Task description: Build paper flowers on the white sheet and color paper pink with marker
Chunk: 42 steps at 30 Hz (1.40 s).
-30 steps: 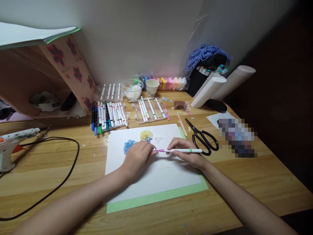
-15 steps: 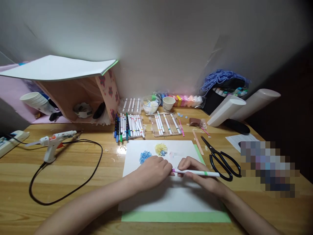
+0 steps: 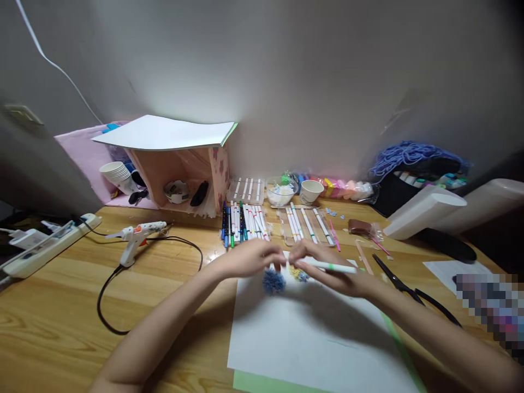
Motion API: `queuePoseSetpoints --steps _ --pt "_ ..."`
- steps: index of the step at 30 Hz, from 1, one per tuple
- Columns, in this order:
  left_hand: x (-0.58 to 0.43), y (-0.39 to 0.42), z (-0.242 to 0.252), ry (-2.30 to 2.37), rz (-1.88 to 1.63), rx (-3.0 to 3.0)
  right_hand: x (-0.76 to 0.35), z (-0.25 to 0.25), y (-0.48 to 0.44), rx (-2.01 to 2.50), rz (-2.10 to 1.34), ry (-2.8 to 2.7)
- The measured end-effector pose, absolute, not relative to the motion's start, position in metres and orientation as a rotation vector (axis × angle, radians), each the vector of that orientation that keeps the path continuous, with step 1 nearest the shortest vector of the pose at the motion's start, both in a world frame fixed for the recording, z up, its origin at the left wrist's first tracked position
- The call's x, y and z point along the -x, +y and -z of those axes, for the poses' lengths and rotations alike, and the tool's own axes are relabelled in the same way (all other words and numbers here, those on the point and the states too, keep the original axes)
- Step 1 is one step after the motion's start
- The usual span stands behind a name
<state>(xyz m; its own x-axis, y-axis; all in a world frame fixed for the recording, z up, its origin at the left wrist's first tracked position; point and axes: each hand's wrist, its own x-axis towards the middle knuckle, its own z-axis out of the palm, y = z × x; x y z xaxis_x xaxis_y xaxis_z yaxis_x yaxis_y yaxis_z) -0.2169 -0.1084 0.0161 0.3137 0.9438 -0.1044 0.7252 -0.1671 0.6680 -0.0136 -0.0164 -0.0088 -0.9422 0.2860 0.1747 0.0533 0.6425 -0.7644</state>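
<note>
My right hand (image 3: 323, 265) is closed around a white marker (image 3: 341, 267) with a green band, which lies slantwise across the fingers. My left hand (image 3: 257, 256) hovers just left of it, fingers loosely bent and a little apart; nothing shows in them, though motion blurs the tips. Both hands are over the far edge of a white sheet of paper (image 3: 295, 338), with green paper (image 3: 270, 382) under it. On the sheet, a fluffy blue clump (image 3: 273, 281) sits below my left hand. Beside it, a yellow and blue clump (image 3: 301, 274) is partly hidden by my right hand.
Behind the hands are trays of markers (image 3: 245, 218), a clear bowl (image 3: 282, 191) and a paper cup (image 3: 311, 191). A glue gun (image 3: 135, 240) with its cord stands left, near a power strip (image 3: 53, 248). Black-handled scissors (image 3: 409, 289) and white tubes (image 3: 428, 213) are at right.
My left hand has come off the marker's purple end. Both hands have moved forward, toward the marker trays. The view has turned, so the table things appear shifted right and lower.
</note>
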Motion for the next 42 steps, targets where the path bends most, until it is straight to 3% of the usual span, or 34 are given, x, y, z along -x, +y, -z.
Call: queuePoseSetpoints --steps 4,8,13,29,42 --pt "0.261 -0.093 -0.011 2.499 -0.364 -1.769 0.066 0.021 0.009 0.333 -0.706 -2.663" --pt "0.296 -0.087 -0.001 2.614 -0.276 -1.566 0.115 0.037 0.025 0.467 -0.261 -2.856" --pt "0.304 -0.080 0.017 2.581 -0.220 -1.448 0.152 0.043 0.022 0.641 -0.159 -2.832" --pt "0.302 -0.080 0.019 2.546 -0.161 -1.417 0.238 0.026 0.017 1.407 -0.400 -2.856" --pt "0.305 -0.084 0.005 2.524 -0.198 -1.427 0.262 0.004 0.020 1.529 -0.846 -2.789"
